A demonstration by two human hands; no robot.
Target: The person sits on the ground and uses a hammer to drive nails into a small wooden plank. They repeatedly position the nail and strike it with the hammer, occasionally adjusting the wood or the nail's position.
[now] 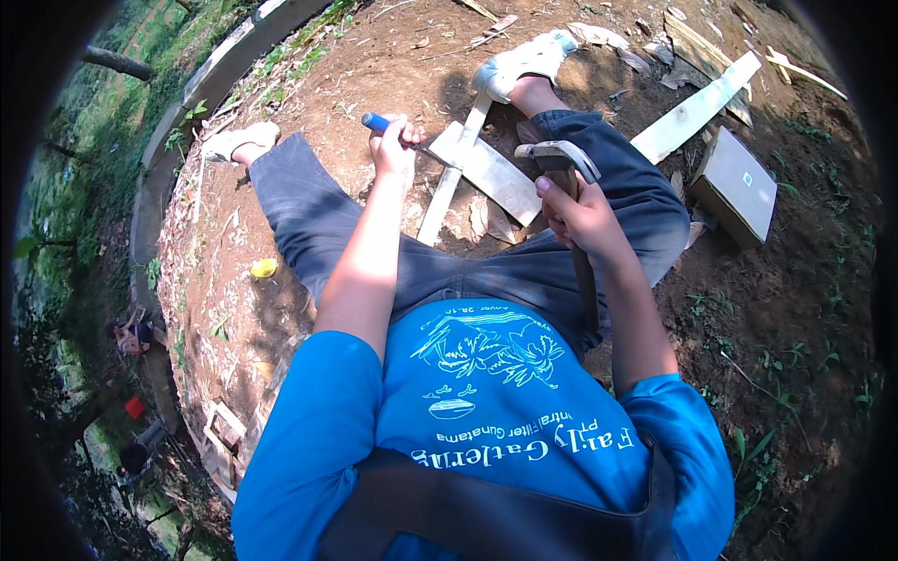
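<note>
My left hand (395,154) is closed around a blue-handled tool (376,122) with a thin metal shaft; its tip points toward the crossed wood, and I cannot tell whether it touches. A claw hammer (558,154) with a long wooden handle is in my right hand (580,213), its head raised above my thigh. Between my legs a narrow wooden strip (437,208) crosses a wider pale board (500,178) on the ground. The strip's far end meets my right shoe (524,67).
A longer pale plank (697,107) lies beyond my right knee, close to a cardboard box (739,187). Wood scraps and dry leaves (659,49) litter the far right soil. A curved concrete edge (150,192) runs along the left, near a yellow object (264,268) and small wooden frame (223,432).
</note>
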